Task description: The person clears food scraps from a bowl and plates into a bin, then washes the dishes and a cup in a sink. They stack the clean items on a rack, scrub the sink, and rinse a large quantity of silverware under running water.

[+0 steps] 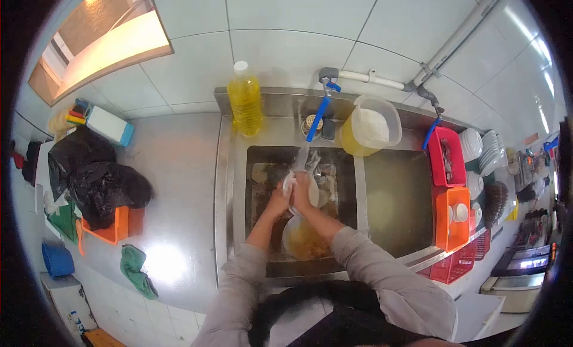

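White dish (314,195) was tilted in left basin (253,153), below blue spout (319,117). Left hand (278,200) gripped its edge; right hand (302,190) touched it close by, finger closure unclear. Dish looked stiff, fairly light, probably wet-slick, maybe breakable; opposite rim edges seemed safest hold.

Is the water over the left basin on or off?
On: a pale stream falls from the end of the blue hose toward the right hand.
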The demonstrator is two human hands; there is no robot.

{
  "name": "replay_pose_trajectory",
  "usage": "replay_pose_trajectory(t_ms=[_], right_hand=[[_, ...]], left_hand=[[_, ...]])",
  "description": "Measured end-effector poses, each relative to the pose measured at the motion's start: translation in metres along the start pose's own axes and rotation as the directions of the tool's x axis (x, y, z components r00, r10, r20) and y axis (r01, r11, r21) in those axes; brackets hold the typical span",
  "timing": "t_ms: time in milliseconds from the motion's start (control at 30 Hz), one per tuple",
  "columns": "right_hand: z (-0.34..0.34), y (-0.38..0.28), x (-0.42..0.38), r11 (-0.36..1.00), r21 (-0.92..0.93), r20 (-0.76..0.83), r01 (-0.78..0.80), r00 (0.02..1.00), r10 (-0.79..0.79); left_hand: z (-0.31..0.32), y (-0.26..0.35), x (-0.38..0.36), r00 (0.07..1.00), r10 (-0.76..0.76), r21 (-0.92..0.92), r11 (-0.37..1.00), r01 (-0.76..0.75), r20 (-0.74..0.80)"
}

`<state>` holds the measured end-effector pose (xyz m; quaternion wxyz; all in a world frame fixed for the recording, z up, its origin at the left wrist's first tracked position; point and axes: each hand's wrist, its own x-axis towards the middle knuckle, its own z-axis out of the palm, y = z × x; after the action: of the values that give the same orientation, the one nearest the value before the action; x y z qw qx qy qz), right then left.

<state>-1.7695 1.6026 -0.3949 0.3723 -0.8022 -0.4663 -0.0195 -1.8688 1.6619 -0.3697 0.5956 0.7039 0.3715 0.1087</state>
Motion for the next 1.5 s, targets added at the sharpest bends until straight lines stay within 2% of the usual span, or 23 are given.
replay_pose_trajectory(t_ms=[67,100,133,233,300,400,467,500,533,567,600,633,733,800,833,900,1033,1100,1200,1233,1300,1367,1500], right_hand=[[-0.027,-0.021,-0.012,0.992,0.119,0.208,-0.039,0.978,0.013],[-0.036,-0.031,-0.017,0.968,0.232,0.399,-0.091,0.917,-0.009],[-0.044,-0.024,-0.015,0.966,0.237,0.387,-0.1,0.922,0.0],[-0.067,-0.004,0.001,0.97,-0.086,0.72,0.227,0.688,-0.097],[-0.061,-0.013,0.012,0.97,-0.233,0.186,0.063,0.982,-0.019],[-0.009,-0.009,-0.005,0.98,0.057,-0.059,0.192,0.98,-0.189],[-0.013,-0.007,-0.015,0.965,0.222,0.059,0.137,0.986,-0.154],[-0.028,0.0,-0.014,0.888,0.435,0.489,-0.149,0.867,-0.093],[-0.046,0.004,-0.011,0.738,0.473,0.813,-0.481,0.562,-0.154],[-0.087,-0.008,0.008,0.949,0.15,0.764,0.278,0.576,-0.289],[-0.086,-0.009,0.008,0.948,0.153,0.765,0.277,0.574,-0.291],[-0.082,-0.011,0.008,0.951,-0.011,0.625,0.31,0.744,-0.235],[-0.059,-0.023,0.01,0.928,-0.194,0.2,0.317,0.939,-0.279],[-0.069,-0.033,0.008,0.91,0.408,0.66,0.067,0.668,-0.345],[-0.09,-0.043,0.012,0.913,0.403,0.662,0.062,0.67,-0.337],[-0.146,-0.068,0.031,0.853,0.48,0.802,0.206,0.292,-0.521],[-0.149,-0.086,0.03,0.929,0.225,0.943,0.294,0.176,-0.284],[-0.177,-0.106,0.043,0.91,0.368,0.911,0.192,0.121,-0.394],[-0.175,-0.088,0.036,0.823,0.568,0.731,0.008,0.455,-0.509],[-0.17,-0.081,0.032,0.82,0.572,0.729,0.01,0.452,-0.514],[-0.169,-0.074,0.025,0.452,0.66,0.67,-0.601,0.743,0.01],[-0.172,-0.071,0.028,0.144,0.722,0.613,-0.677,0.722,0.32],[-0.157,-0.046,0.026,0.24,0.814,0.423,-0.529,0.823,0.378]], left_hand=[[-0.007,0.004,-0.003,0.991,0.096,-0.117,0.987,-0.107,-0.097],[-0.025,0.038,-0.013,0.971,-0.235,-0.213,0.952,0.221,-0.047],[-0.031,0.038,-0.015,0.972,-0.231,-0.196,0.956,0.219,-0.04],[-0.034,0.046,-0.029,0.993,-0.114,-0.14,0.983,0.115,0.015],[-0.013,0.068,-0.04,0.975,-0.21,-0.186,0.958,0.221,0.076],[-0.005,-0.023,-0.003,0.998,-0.018,-0.18,0.983,0.028,0.057],[-0.028,-0.033,0.0,0.99,-0.069,0.326,0.945,0.026,0.12],[-0.031,0.002,-0.02,0.975,-0.218,-0.42,0.888,0.186,-0.03],[-0.031,-0.003,-0.022,0.975,-0.22,-0.416,0.889,0.189,-0.026],[-0.032,-0.014,-0.021,0.989,-0.134,-0.392,0.908,0.149,0.065],[-0.032,-0.021,-0.024,0.986,-0.054,-0.37,0.923,0.11,0.157],[-0.026,0.017,-0.043,0.933,-0.288,-0.389,0.851,0.353,0.216],[-0.003,0.01,-0.034,0.958,-0.226,-0.528,0.8,0.285,0.176],[-0.016,0.0,-0.031,0.931,-0.282,-0.586,0.724,0.364,0.23],[-0.029,-0.006,-0.036,0.915,-0.322,-0.675,0.622,0.398,0.243],[-0.052,-0.01,-0.043,0.892,-0.35,-0.731,0.521,0.44,0.288],[-0.049,0.0,-0.062,0.827,-0.292,-0.609,0.567,0.555,0.481],[-0.058,0.003,-0.068,0.764,-0.228,-0.554,0.569,0.608,0.604],[-0.048,0.041,-0.098,0.814,0.079,-0.809,0.202,0.552,0.575],[-0.042,0.033,-0.102,0.818,0.078,-0.812,0.203,0.547,0.571],[-0.03,0.019,-0.109,0.958,0.185,-0.919,0.368,0.14,0.22],[-0.026,0.019,-0.112,0.968,0.192,-0.935,0.343,0.089,0.163],[-0.016,0.058,-0.136,0.994,0.076,-0.956,0.288,0.052,0.077]])
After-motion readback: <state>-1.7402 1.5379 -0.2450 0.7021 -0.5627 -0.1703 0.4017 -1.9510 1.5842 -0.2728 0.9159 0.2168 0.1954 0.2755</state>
